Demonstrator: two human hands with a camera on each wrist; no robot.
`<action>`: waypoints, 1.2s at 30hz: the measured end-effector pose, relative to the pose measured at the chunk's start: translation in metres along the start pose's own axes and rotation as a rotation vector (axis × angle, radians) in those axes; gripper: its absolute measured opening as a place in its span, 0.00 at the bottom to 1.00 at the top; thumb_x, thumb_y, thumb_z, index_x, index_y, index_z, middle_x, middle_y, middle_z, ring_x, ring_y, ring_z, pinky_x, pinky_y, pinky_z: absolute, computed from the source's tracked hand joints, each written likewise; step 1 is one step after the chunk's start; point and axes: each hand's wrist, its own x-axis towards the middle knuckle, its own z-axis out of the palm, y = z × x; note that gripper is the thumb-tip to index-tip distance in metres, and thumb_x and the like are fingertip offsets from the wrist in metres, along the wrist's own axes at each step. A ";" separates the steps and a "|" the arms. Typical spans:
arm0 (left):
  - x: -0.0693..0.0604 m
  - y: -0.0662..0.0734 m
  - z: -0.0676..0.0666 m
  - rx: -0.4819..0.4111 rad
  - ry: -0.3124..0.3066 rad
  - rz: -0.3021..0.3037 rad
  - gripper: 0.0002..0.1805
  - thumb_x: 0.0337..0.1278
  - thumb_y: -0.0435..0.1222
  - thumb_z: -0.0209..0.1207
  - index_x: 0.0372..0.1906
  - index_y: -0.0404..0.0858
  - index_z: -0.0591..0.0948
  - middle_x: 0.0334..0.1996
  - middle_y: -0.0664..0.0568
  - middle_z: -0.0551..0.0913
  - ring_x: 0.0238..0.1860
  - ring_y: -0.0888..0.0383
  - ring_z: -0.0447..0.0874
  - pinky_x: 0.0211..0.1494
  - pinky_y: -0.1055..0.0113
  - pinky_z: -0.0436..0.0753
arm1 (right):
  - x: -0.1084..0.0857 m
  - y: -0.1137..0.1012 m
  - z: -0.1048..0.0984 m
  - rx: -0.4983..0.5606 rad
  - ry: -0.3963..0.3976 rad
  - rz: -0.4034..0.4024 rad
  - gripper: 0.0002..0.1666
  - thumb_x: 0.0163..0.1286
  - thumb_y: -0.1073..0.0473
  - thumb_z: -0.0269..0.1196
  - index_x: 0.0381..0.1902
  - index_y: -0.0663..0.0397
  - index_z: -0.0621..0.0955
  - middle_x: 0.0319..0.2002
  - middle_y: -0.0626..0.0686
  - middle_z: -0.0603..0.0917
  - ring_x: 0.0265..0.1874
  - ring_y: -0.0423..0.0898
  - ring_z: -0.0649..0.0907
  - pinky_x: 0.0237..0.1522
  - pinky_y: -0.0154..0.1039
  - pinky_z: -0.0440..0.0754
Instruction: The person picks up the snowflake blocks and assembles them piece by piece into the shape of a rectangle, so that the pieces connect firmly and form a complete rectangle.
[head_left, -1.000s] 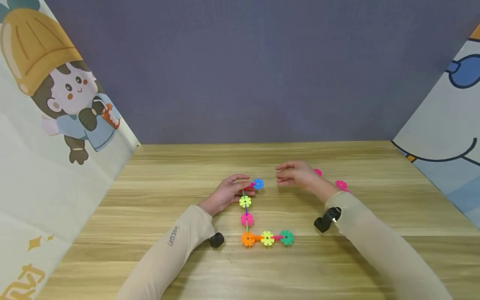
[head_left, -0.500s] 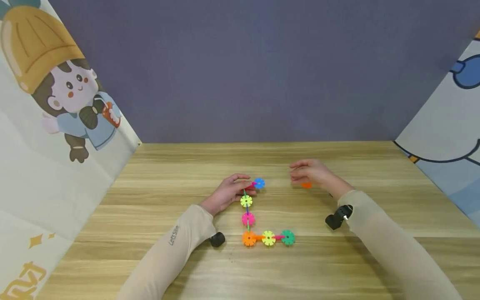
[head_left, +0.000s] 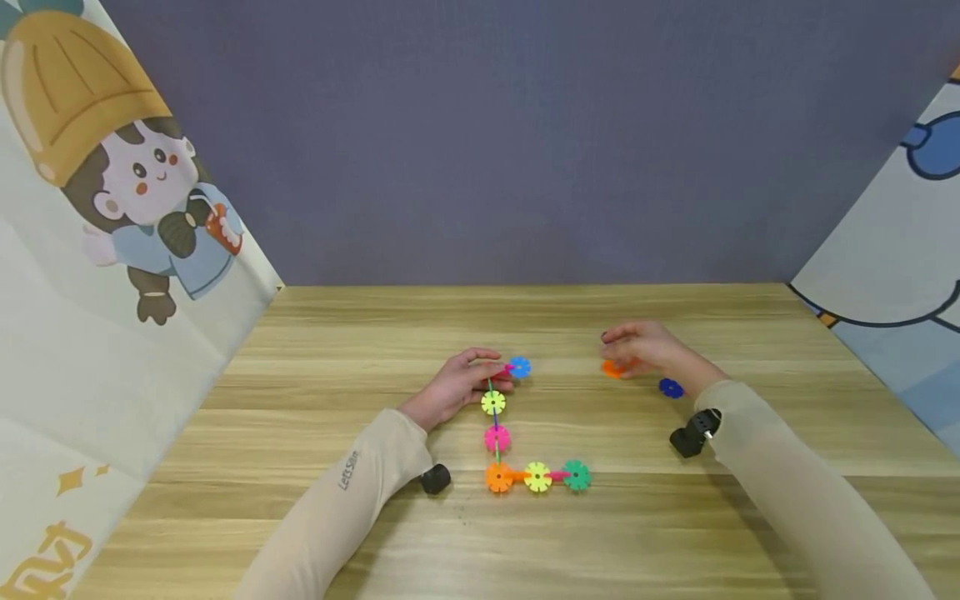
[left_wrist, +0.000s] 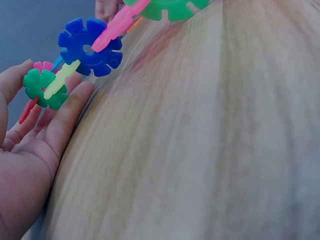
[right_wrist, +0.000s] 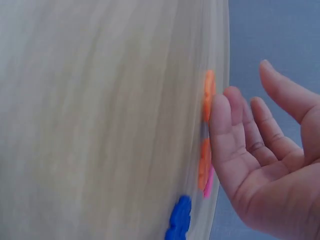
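Observation:
Plastic snowflake discs joined edge to edge form an L-shaped chain (head_left: 496,437) on the table, in orange, yellow, green, pink and blue. My left hand (head_left: 459,385) holds the chain's far end, thumb on one side and fingers on the other. The left wrist view shows a small green disc (left_wrist: 42,90) between them and a dark blue disc (left_wrist: 90,47) just beyond. My right hand (head_left: 641,346), thumb apart and fingers loosely bent, is at an orange disc (head_left: 612,368). In the right wrist view its fingers lie against or beside orange discs (right_wrist: 204,165); contact is unclear.
A loose dark blue disc (head_left: 671,388) lies near my right wrist. Part of a pink disc (right_wrist: 209,184) shows beside the orange ones. The wooden table (head_left: 375,542) ends at a grey-blue wall (head_left: 525,150), with printed side panels (head_left: 135,400) left and right.
My right hand has moved rightward, from near the chain's blue disc to the loose discs. The orange and dark blue discs have come into view; the pink ones there are now covered. My left hand stays put.

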 end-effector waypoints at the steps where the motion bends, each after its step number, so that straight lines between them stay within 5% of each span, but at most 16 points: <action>1: 0.000 0.000 0.000 -0.001 0.001 -0.001 0.22 0.73 0.31 0.53 0.66 0.30 0.66 0.46 0.42 0.85 0.39 0.58 0.87 0.48 0.64 0.86 | 0.000 0.001 -0.001 -0.014 0.001 0.005 0.31 0.69 0.65 0.64 0.64 0.77 0.68 0.40 0.51 0.86 0.31 0.45 0.85 0.34 0.41 0.87; 14: -0.001 0.000 0.000 0.004 0.003 -0.006 0.21 0.73 0.31 0.53 0.66 0.30 0.66 0.49 0.39 0.84 0.40 0.58 0.87 0.49 0.63 0.86 | 0.001 0.005 -0.002 -0.218 0.026 0.021 0.34 0.52 0.74 0.71 0.58 0.75 0.74 0.45 0.63 0.79 0.20 0.43 0.75 0.22 0.37 0.80; 36: -0.004 0.002 -0.001 0.011 -0.001 -0.003 0.21 0.74 0.32 0.52 0.66 0.30 0.67 0.47 0.42 0.85 0.40 0.58 0.87 0.47 0.64 0.86 | -0.004 -0.001 0.006 -0.404 0.072 0.018 0.20 0.55 0.72 0.72 0.46 0.73 0.81 0.39 0.63 0.85 0.20 0.44 0.82 0.25 0.39 0.86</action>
